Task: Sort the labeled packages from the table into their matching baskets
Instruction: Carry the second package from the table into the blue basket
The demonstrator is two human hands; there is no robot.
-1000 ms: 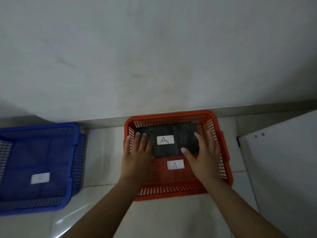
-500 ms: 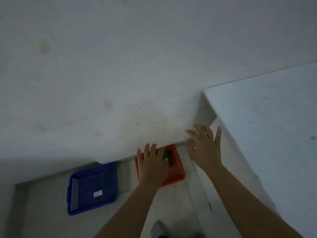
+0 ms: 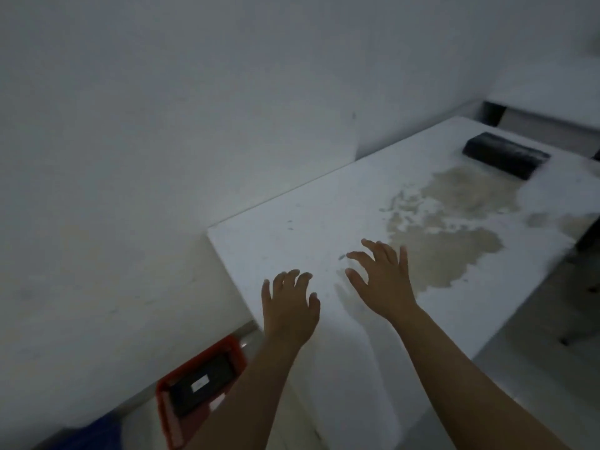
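Note:
A black package (image 3: pixel 505 154) lies at the far right end of the white table (image 3: pixel 292 235); its label does not show. On the floor at the lower left, the orange basket (image 3: pixel 165 388) holds a black package (image 3: pixel 201 383) with a white label. Only a corner of the blue basket (image 3: pixel 100 433) shows at the bottom edge. My left hand (image 3: pixel 289 306) hovers empty over the table's near left part, fingers curled and apart. My right hand (image 3: pixel 381 279) is beside it, fingers spread, holding nothing.
A large brownish worn patch (image 3: pixel 448 222) covers the middle of the tabletop. A pale wall (image 3: pixel 162 125) runs along the table's left side. Dark furniture legs (image 3: pixel 584 241) stand past the table's right edge, with another white surface (image 3: pixel 545 99) beyond.
Both hands left the package in the orange basket and rose to the tabletop. The view swung up and right from the floor baskets to the table.

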